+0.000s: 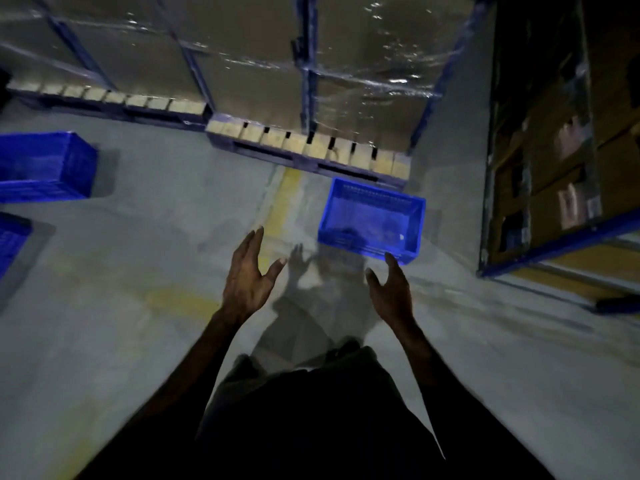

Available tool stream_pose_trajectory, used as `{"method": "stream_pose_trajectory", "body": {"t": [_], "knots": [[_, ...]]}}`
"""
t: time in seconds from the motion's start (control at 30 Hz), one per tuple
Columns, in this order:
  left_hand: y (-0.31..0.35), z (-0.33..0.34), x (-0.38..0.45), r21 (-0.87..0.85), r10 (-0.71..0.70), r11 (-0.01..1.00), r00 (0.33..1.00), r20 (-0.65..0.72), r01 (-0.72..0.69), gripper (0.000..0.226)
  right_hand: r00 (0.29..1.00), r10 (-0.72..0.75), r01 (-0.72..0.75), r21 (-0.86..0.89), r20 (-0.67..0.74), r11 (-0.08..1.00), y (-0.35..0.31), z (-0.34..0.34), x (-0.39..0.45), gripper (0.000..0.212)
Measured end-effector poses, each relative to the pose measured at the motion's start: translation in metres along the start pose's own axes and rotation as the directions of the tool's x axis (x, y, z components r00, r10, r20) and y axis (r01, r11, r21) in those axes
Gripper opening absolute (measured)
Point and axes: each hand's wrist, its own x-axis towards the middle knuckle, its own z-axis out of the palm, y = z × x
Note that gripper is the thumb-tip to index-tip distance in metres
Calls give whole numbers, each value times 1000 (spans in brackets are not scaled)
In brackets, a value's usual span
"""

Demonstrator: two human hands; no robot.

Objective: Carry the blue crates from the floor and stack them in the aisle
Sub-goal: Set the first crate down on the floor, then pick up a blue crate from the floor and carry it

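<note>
While two blue ribbed plastic crates (45, 166) sit on the grey concrete floor (145, 237) at the far left, one cut off by the frame edge, the left hand (249, 275) reaches forward with fingers spread, holding nothing. Next comes the right hand (391, 285), likewise spread and empty, its fingertips overlapping the near rim of an open-topped blue plastic crate (372, 220) beside the wooden pallet (311, 147). Best to take the crate's opposite short rims evenly, then lift level, clear of the blue steel racking (554, 251).
</note>
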Motion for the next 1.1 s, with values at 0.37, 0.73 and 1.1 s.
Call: {"method": "stream_pose_trajectory", "body": {"t": [0.37, 0.73, 1.1], "knots": [[-198, -173, -85, -141, -286, 956, 919, -272, 256, 81, 942, -265, 272, -4, 205, 962, -168, 177, -68, 66], [-335, -308, -178, -267, -546, 837, 694, -469, 478, 78, 719, -467, 542, 7, 515, 841, -324, 354, -136, 67], [-447, -387, -179, -437, -742, 660, 439, -507, 611, 78, 484, -514, 668, 81, 708, 740, -459, 534, -147, 66]]}}
